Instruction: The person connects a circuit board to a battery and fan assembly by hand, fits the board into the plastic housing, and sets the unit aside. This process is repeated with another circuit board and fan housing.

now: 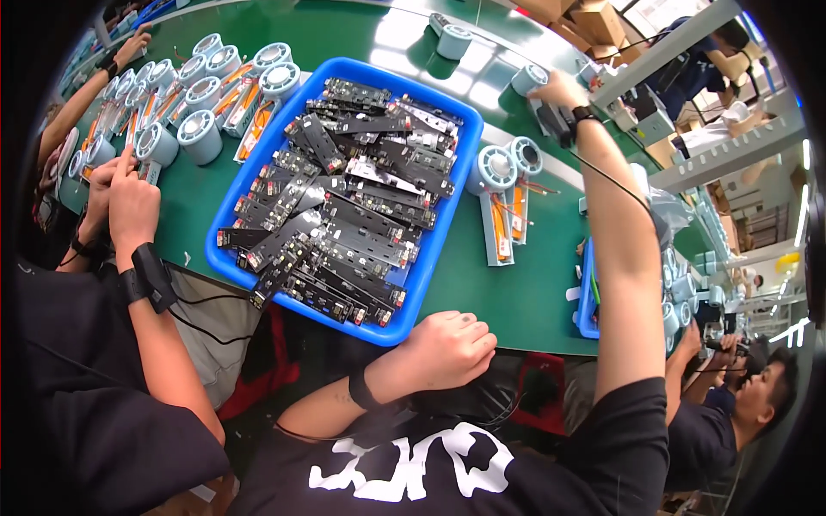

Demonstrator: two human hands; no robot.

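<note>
pale grey spool (527, 79), round, under right hand (559, 89)

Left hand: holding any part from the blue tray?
No. The left hand is a closed fist resting at the table edge, outside the blue tray.

A tray (225, 258) of circuit boards (344, 198) sits mid-table (516, 301), spool parts (202, 86) left of it, two spools (508, 163) right.
</note>
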